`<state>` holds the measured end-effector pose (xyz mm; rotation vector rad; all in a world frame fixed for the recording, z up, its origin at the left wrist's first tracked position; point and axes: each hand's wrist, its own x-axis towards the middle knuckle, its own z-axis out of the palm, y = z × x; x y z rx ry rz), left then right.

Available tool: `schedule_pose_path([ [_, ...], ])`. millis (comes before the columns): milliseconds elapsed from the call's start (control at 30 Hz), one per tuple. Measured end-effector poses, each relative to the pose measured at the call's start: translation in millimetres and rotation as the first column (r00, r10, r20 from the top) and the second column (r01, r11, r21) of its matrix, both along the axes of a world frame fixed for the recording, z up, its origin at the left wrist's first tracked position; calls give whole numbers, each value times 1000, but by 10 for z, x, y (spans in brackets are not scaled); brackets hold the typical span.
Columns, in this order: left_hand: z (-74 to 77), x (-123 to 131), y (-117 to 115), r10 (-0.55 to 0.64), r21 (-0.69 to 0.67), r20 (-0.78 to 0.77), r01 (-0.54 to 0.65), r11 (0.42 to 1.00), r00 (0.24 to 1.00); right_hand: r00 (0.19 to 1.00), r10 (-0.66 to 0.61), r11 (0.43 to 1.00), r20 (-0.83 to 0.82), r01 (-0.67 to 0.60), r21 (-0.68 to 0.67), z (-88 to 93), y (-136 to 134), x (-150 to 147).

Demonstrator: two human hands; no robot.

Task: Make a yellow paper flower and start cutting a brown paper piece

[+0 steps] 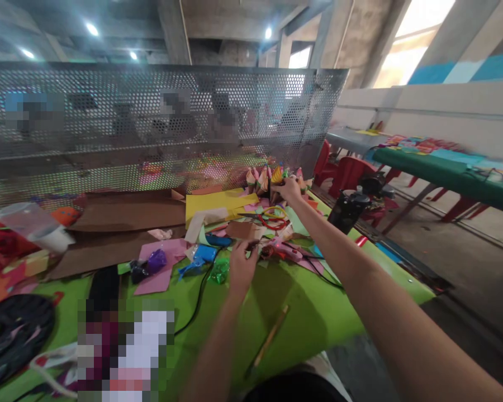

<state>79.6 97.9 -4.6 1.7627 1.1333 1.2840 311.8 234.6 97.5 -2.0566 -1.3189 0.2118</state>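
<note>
My right hand (290, 190) reaches to the back of the table, its fingers closed at a brown paper cone (275, 195). Around it stands a row of small cone-shaped paper crafts (263, 181) with coloured tops. My left hand (243, 263) is low over the table, with thumb and fingers curled together near a small dark piece; what they hold is too small to make out. Just right of it lies a pink glue gun (291, 251) with a black cord. Behind are red-handled scissors (275, 223) and a piece of brown card (243, 229).
Brown card sheets (128, 212), yellow paper (212, 204) and pink paper (171, 251) cover the table's left and back. A perforated metal screen (151, 128) rises behind. A black tumbler (349, 210) stands at the right edge; a thin wooden stick (270, 335) lies in front.
</note>
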Motion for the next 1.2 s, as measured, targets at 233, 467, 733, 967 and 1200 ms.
schedule_pose_path([
  [233, -17, 12, -19, 6, 32, 10, -7, 999, 1000, 991, -116, 984, 62, 123, -127, -143, 259, -233],
  [467, 32, 14, -50, -7, 0, 20, 7, 1000, 1000, 982, -104, 980, 154, 128, -151, -243, 323, -276],
  [733, 45, 6, -52, -13, -10, 26, 14, 1000, 1000, 973, -71, 984, 221, 105, -146, -270, 229, -196],
  [967, 33, 2, -36, -2, -31, 44, 4, 1000, 999, 963, -56, 990, 264, 88, -113, -254, 172, -128],
  [1200, 34, -4, -35, 4, -34, 32, -3, 999, 999, 952, -18, 998, 306, 35, -49, -255, 159, -125],
])
